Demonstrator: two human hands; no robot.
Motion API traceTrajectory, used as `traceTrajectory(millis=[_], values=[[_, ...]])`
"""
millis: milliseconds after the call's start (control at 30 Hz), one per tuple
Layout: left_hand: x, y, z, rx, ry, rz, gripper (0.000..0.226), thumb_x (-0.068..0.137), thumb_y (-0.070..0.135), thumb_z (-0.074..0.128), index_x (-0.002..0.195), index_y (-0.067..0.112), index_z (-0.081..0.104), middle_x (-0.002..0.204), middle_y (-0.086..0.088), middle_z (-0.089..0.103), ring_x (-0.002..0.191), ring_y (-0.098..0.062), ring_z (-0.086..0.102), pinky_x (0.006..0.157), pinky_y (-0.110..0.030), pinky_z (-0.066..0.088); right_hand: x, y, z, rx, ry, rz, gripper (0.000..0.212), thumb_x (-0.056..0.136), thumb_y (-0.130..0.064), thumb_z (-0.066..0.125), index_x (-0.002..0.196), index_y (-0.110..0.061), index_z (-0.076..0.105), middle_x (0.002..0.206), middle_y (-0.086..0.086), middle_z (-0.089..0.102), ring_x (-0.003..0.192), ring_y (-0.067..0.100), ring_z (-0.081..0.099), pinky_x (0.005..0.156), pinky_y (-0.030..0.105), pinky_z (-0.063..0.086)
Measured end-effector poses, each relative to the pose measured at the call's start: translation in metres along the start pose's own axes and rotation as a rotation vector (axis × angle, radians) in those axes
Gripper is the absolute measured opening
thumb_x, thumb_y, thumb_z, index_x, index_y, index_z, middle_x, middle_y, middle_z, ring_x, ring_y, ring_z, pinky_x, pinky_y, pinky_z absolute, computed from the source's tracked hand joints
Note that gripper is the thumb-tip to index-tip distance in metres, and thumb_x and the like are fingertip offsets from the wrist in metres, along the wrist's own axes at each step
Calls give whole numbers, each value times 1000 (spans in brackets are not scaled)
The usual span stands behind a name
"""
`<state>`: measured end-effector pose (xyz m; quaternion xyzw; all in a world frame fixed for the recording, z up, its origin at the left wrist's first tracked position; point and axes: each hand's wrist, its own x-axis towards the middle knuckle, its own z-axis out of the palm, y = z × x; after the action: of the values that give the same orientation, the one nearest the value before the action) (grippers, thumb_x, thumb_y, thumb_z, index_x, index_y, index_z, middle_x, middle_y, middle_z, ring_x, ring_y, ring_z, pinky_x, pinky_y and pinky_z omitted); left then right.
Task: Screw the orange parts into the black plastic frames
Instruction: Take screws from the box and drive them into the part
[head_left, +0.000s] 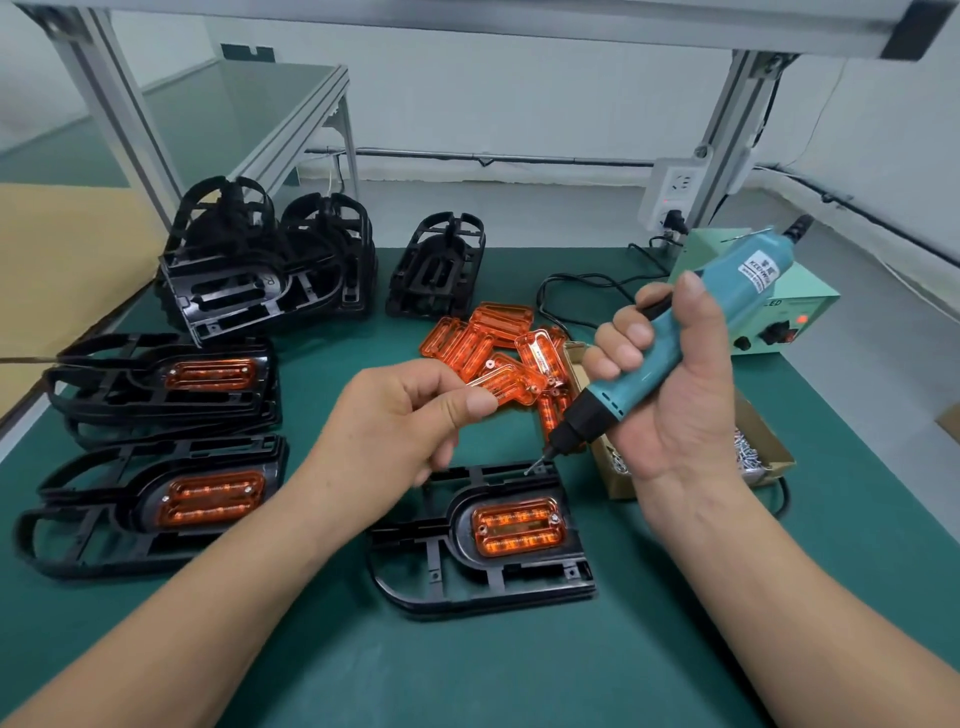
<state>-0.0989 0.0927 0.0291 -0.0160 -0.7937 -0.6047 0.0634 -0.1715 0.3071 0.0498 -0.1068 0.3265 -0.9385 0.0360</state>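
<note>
Nearest on the green mat lay the black frame, flat, with a ribbed translucent orange part seated inside. Right hand gripped the teal screwdriver. Left hand pinched thumb to fingers, contents hidden.

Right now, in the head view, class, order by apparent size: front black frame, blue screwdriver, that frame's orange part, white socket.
1. Front black frame.
2. Blue screwdriver, held nearer the camera, so unsure.
3. Orange part and white socket look alike; the socket is farther off.
</note>
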Motion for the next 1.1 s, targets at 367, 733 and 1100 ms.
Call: traceTrajectory(millis=[367,733,1100], values=[[-6,4,4,-206,-260,-160,24,102,0,64,113,14,80,99,-10,81,88,-21,79,73,-25,62,1,-9,3,112,17,-47,26,107,-39,59,93,-16,61,71,-5,45,58,8,43,56,23,45],[-14,2,17,5,-277,-28,22,94,9,75,107,27,72,97,5,81,93,-13,80,84,-21,60,-3,-5,6,97,-14,-48,27,106,-40,58,94,-16,61,71,-4,45,58,8,44,56,24,46],[-15,3,19,-20,-262,-41,24,94,4,76,107,24,72,96,2,81,94,-13,80,89,-23,60,-3,-3,4,70,-26,-29,26,106,-38,59,94,-16,63,71,-4,45,58,9,43,57,24,45]])
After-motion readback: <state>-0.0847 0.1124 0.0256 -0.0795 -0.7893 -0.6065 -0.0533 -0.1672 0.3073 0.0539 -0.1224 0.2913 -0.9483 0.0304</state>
